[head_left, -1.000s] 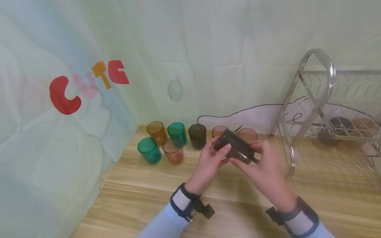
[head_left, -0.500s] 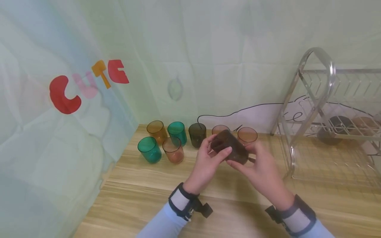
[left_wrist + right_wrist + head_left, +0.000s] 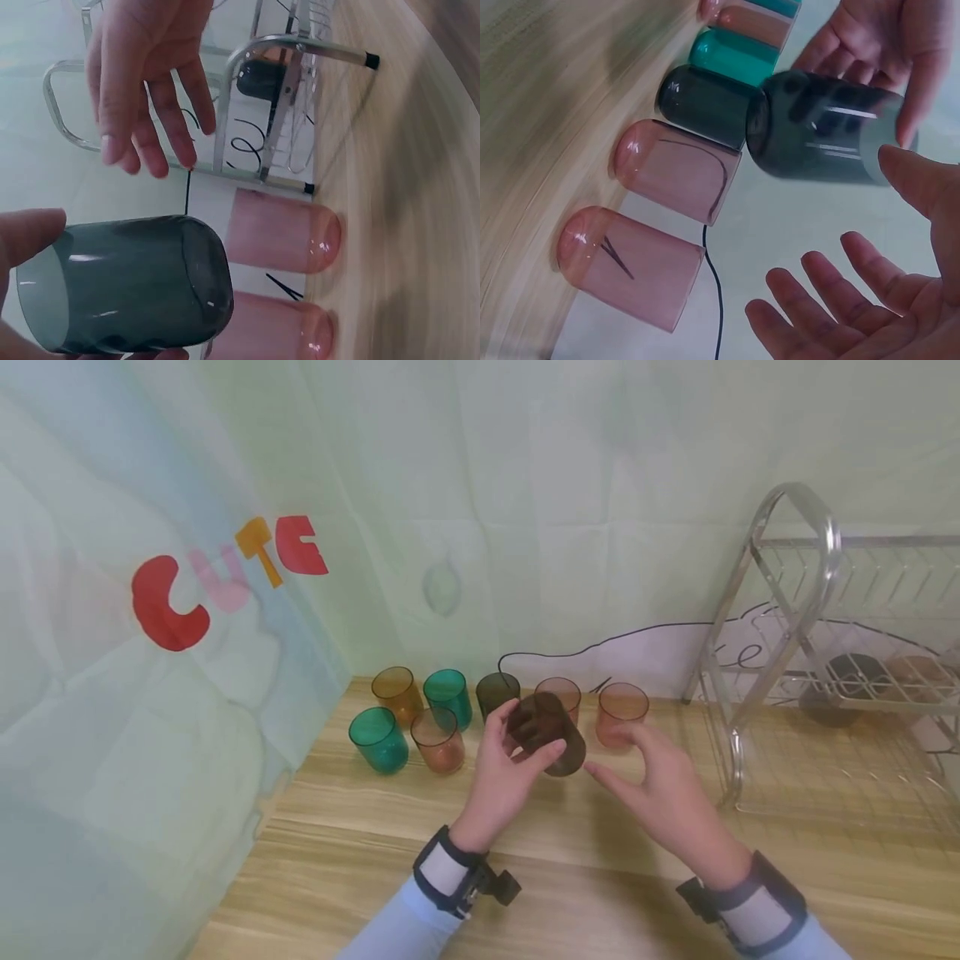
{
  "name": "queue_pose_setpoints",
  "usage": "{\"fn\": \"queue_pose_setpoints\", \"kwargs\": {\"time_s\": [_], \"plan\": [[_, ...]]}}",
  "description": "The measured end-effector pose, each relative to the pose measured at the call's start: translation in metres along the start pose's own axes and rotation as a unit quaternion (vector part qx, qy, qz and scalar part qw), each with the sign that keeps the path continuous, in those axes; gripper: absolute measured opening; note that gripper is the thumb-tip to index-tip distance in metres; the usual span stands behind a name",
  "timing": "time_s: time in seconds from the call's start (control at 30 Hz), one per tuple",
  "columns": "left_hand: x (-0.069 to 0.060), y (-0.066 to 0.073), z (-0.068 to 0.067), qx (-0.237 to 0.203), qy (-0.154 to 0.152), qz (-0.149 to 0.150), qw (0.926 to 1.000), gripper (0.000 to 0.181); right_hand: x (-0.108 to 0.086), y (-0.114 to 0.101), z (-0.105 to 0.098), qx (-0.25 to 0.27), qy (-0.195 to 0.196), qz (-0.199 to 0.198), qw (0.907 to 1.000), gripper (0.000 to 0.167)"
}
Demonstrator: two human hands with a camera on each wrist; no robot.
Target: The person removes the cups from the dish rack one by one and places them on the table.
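Observation:
My left hand grips a dark smoky drinking glass, tilted above the table in front of the back row of glasses. In the left wrist view the dark glass shows whole, with thumb and fingers around it. My right hand is off to the right of it, fingers spread and holding nothing. Behind the hands stand two pink glasses, one by the right fingertips and one partly hidden. Another dark glass stands upright behind the held one.
At the left stand an amber glass, two teal glasses, rear and front, and a pink glass. A metal dish rack at the right has more glasses behind its wires. A curtain backs the wooden table.
Both hands were on the dark glass; the right hand has let go and its fingers have spread. The left hand has carried the glass a little to the left.

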State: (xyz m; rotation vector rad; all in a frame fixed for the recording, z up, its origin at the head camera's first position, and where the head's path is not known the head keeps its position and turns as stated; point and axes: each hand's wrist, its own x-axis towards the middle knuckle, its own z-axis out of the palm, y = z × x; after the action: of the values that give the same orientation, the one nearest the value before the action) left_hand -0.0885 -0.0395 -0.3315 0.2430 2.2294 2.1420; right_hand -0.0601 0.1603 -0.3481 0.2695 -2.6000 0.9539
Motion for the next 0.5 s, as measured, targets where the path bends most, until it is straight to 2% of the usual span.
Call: {"fn": "queue_pose_setpoints", "kwargs": {"time_s": [0.1,0.2,0.43,0.5], "plan": [[-0.004,0.003,-0.004,0.018,0.014,0.003,0.9997,0.077,-0.001,0.002,-0.001,-0.01,-0.002,0.0,0.9999,0.055],[-0.004,-0.005,-0.009,0.05,0.025,0.011,0.9984,0.076,-0.001,0.003,-0.002,-0.012,-0.005,-0.002,0.9999,0.055],[0.01,-0.059,-0.023,0.113,0.055,0.017,0.992,0.082,-0.002,0.007,-0.002,-0.016,-0.017,0.005,0.9997,0.051],[0.012,-0.067,-0.025,0.125,0.065,0.017,0.9899,0.082,-0.002,0.007,-0.002,-0.02,-0.023,0.01,0.9995,0.052]]}}
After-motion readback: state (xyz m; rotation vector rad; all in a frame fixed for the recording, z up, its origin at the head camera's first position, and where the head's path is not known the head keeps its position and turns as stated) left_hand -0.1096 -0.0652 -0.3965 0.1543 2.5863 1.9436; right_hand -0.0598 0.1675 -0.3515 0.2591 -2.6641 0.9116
